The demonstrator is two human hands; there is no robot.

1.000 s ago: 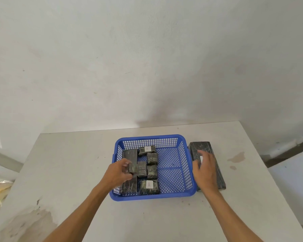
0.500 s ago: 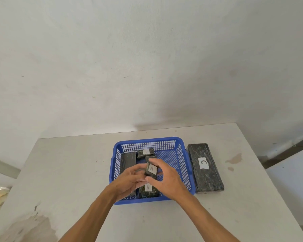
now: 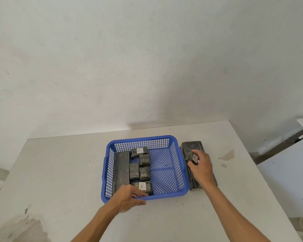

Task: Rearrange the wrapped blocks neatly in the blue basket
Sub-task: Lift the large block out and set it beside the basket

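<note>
A plain off-white wall [image 3: 147, 58] fills the upper half of the view, its paint mottled with faint grey smudges and small specks; a soft shadow darkens it on the right side and just above the far table edge. Below it stands a pale grey table [image 3: 59, 172] with a matte top; two brownish stains [image 3: 226, 155] mark the surface towards the right, and a larger patch of worn, discoloured finish [image 3: 19, 229] spreads across the near left corner. To the right, past the table edge, a second white surface [image 3: 287, 172] sits lower; a dark gap [image 3: 278, 142] runs between it and the wall. Light is even and diffuse.
</note>
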